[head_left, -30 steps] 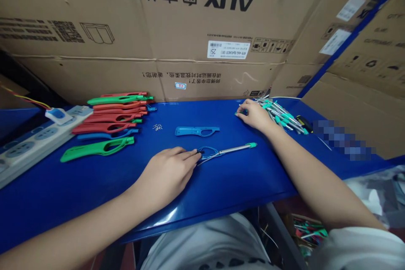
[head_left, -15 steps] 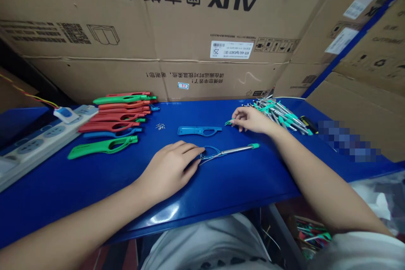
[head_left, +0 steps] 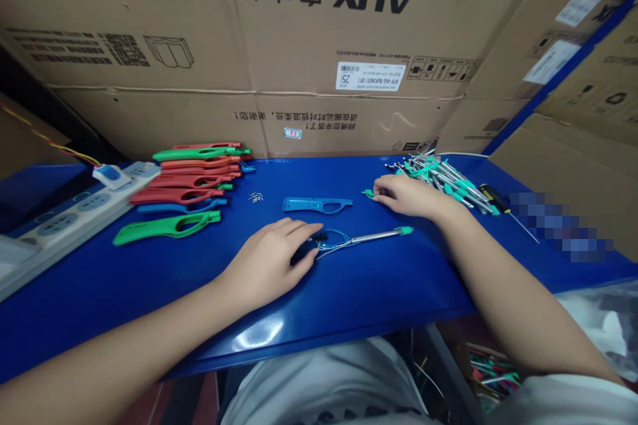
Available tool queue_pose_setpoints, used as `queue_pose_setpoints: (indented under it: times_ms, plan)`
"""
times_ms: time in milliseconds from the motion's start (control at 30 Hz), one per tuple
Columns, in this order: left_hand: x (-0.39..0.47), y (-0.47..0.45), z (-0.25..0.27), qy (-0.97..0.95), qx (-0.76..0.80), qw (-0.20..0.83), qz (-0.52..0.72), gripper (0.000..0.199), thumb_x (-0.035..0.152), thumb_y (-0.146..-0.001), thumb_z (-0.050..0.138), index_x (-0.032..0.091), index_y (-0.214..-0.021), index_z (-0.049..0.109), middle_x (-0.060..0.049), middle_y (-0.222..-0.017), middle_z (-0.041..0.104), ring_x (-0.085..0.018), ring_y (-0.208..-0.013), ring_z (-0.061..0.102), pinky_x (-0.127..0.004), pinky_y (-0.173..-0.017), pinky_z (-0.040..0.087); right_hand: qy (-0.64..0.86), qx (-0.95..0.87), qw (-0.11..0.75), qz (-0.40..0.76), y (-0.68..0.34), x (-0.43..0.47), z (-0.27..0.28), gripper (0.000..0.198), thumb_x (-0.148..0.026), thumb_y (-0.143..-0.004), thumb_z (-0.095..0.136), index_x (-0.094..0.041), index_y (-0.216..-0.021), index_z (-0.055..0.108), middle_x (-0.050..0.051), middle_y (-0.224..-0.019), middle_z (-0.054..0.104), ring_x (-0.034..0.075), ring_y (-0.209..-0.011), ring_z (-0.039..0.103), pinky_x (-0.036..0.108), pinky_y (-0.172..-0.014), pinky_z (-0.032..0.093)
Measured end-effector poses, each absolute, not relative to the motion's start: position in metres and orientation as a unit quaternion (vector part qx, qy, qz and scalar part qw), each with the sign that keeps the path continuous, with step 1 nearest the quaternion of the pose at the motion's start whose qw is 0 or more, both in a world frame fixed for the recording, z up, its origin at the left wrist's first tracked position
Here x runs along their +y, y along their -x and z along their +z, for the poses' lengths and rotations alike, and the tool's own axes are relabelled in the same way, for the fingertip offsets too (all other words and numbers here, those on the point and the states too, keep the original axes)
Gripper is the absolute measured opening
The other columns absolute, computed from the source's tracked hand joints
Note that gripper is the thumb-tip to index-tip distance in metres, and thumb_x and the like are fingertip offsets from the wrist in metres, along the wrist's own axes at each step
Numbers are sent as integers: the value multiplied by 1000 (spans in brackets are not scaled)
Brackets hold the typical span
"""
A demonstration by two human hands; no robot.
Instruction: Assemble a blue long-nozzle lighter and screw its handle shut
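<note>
My left hand (head_left: 272,260) lies palm down on the blue table (head_left: 149,279), its fingertips resting on the handle end of a blue part with a metal rod and green tip (head_left: 359,238). My right hand (head_left: 406,194) is curled around a small green-tipped metal piece (head_left: 369,193), just in front of a pile of green-tipped metal rods (head_left: 441,176). A blue plastic handle shell (head_left: 317,204) lies between the two hands, touched by neither.
A stack of red, green and blue handle shells (head_left: 187,186) sits at the left. A white power strip (head_left: 60,216) runs along the far left edge. Tiny screws (head_left: 256,197) lie mid-table. Cardboard boxes (head_left: 299,46) wall the back and right. A screwdriver (head_left: 493,199) lies by the rods.
My right hand has drawn back from the rod pile toward the middle, carrying a small green-tipped piece. My left hand stays on the rod part's handle.
</note>
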State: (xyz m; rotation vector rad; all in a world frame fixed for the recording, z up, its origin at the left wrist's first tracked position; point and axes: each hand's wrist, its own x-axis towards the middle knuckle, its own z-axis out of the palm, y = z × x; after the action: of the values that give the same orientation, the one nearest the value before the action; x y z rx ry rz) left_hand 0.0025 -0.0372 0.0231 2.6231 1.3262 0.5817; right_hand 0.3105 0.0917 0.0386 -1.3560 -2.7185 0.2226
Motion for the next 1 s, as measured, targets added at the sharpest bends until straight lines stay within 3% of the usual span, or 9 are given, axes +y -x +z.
queue_pose_setpoints:
  times_ms: [133,267,500,1000]
  plan:
    - [-38,-3,23,-875,441,68,187,36,28,-96,57,20,-130,62,-9,-121,71,-27,-109,66,-43,-96,55,429,-892,121,78,-303,81,49,18,-31,-93,56,-17,-88,65,7,-88,68,18,-77,58,30,-72,43]
    - [-38,-3,22,-870,450,83,184,33,24,-94,61,21,-126,61,-8,-121,70,-27,-110,65,-43,-95,54,321,-914,185,163,-280,61,52,19,-35,-95,59,-18,-91,66,6,-89,68,16,-77,60,28,-72,45]
    - [-34,-2,14,-866,442,119,203,25,22,-94,62,19,-119,62,-7,-115,68,-25,-109,62,-43,-98,53,260,-950,76,155,-254,39,44,16,-23,-98,54,-19,-95,69,5,-96,69,16,-84,63,27,-73,44]
    - [-32,-2,14,-862,443,142,201,24,24,-95,62,19,-119,62,-7,-115,64,-25,-111,60,-44,-100,51,250,-966,36,65,-250,29,47,22,-24,-101,48,-20,-100,70,6,-98,71,19,-87,66,29,-71,43]
